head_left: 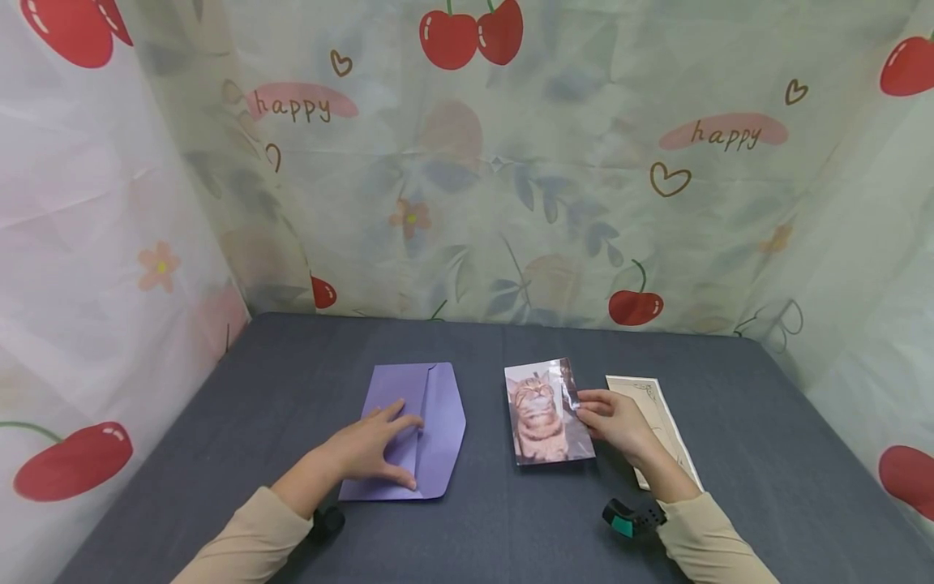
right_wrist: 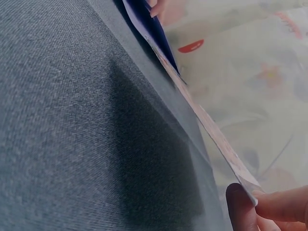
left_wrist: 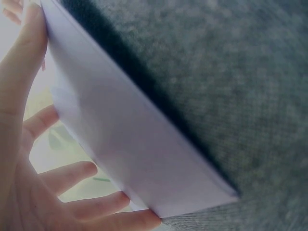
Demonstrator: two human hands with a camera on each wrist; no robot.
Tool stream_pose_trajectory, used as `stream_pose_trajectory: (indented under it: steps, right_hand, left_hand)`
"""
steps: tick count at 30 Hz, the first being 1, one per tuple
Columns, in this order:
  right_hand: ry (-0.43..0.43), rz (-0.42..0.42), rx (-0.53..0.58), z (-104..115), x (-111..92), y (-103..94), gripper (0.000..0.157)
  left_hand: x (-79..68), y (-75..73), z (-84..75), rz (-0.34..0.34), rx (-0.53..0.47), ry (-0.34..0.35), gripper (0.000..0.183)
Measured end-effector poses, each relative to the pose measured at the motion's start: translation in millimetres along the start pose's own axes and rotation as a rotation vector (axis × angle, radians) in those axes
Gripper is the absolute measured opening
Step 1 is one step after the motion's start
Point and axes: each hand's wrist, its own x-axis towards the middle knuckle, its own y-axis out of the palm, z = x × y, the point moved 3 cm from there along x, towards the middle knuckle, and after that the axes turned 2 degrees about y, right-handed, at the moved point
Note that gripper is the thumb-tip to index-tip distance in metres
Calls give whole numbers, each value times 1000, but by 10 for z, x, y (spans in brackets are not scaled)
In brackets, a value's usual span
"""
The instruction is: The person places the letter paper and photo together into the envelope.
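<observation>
A purple envelope lies on the dark cloth with its flap unfolded to the right. My left hand rests on it, fingers and thumb spread across the envelope's face; the left wrist view has the fingers touching the pale envelope. To the right, my right hand pinches the right edge of a glossy cat photo card. In the right wrist view, thumb and finger hold the corner of the card, which is raised and casts a shadow on the cloth.
A cream card with an ornate printed border lies partly under my right forearm. The dark tablecloth covers the table up to a cherry-patterned curtain at the back and sides. Black wrist devices sit on both wrists.
</observation>
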Motion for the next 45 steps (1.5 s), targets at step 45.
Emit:
stream_pose_trajectory:
  steps: [45]
  right_hand:
    - [-43, 44, 33, 159, 71, 159, 37]
  left_hand:
    - [-6, -2, -14, -5, 9, -4, 75]
